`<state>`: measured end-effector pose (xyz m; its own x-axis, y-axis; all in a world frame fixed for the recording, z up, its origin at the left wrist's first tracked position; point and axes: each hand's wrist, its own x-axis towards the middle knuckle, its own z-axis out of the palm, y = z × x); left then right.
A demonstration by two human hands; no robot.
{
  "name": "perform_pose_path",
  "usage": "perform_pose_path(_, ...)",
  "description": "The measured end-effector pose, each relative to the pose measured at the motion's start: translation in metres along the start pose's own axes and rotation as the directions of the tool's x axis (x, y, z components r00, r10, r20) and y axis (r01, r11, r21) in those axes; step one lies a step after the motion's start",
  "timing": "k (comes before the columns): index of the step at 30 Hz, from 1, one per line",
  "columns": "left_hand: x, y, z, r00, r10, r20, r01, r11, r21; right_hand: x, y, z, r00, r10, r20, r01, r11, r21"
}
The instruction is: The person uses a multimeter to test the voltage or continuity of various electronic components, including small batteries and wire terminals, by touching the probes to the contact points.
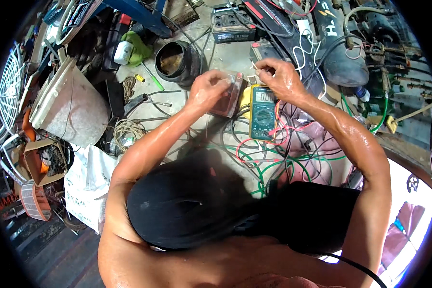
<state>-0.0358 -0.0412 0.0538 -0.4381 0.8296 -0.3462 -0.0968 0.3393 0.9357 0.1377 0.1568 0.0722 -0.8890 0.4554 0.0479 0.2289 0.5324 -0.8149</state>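
My left hand has its fingers closed at the edge of a small clear plastic case with a reddish tint. What lies inside the case is too small to make out. To its right, my right hand pinches a thin, pale, stick-like piece between thumb and forefinger. Just below that hand lies a multimeter, yellow-edged with a dark green face, its display lit with digits. Red test leads curl away from it across the floor.
A dark round pot stands beyond my left hand, near a green cloth. Further left are a dirty white bucket and a white bag. A black battery-like block and a grey cylinder sit at the back. Tangled green cables spread before my knees.
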Motion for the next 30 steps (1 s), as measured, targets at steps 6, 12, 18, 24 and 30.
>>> perform_pose_path(6,-0.018,-0.031,-0.018,0.955,0.284,-0.091,-0.187,0.807,0.56,0.005,0.017,-0.018,0.99,0.14,0.002,-0.14,0.989,0.049)
perform_pose_path(12,-0.018,-0.046,-0.011,0.971,0.24,-0.011,-0.185,0.779,0.6,0.027,0.06,-0.022,0.966,0.233,-0.11,-0.235,0.972,-0.01)
perform_pose_path(18,-0.016,-0.038,0.002,0.986,0.166,0.011,-0.154,0.886,0.438,0.018,0.069,-0.015,0.945,0.326,0.016,-0.326,0.943,0.071)
perform_pose_path(24,-0.025,-0.032,0.011,0.99,0.013,0.144,-0.04,0.982,0.184,-0.045,0.035,-0.013,0.887,0.109,0.448,-0.093,0.994,-0.06)
perform_pose_path(30,-0.026,-0.023,0.029,0.966,0.073,0.249,-0.175,0.892,0.417,-0.096,0.07,-0.032,0.818,0.147,0.556,0.124,0.899,-0.42)
